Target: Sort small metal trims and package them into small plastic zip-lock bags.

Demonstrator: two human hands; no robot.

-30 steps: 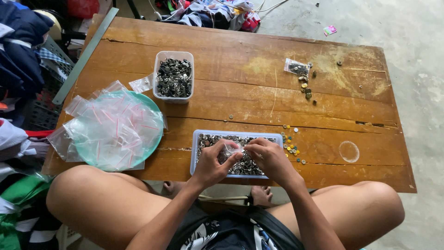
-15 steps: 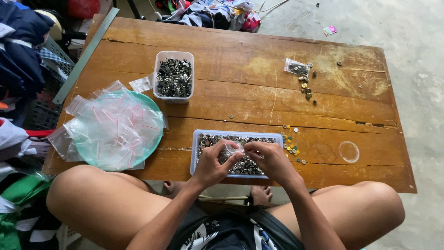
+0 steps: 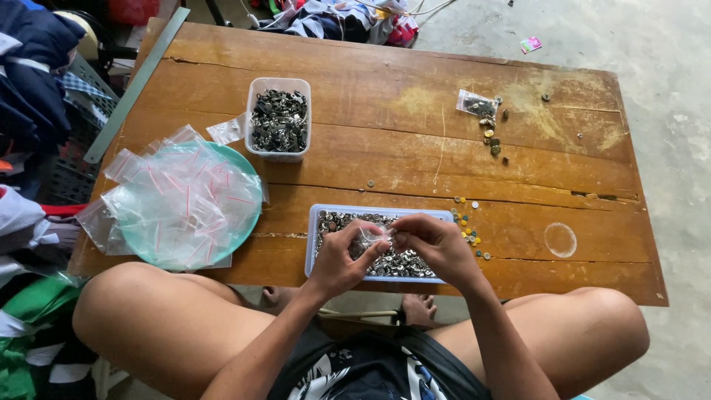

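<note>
My left hand and my right hand meet over a shallow blue tray of small silver metal parts at the table's near edge. Together they pinch a small clear plastic bag between the fingertips, just above the parts. A clear tub of dark metal pieces stands farther back, left of the tray. A green round plate piled with small clear zip bags with red stripes lies at the left.
The low wooden table has a metal ruler along its left side. A small filled bag and loose studs lie to the right. Clothes and baskets crowd the floor at left. My bare knees flank the near edge.
</note>
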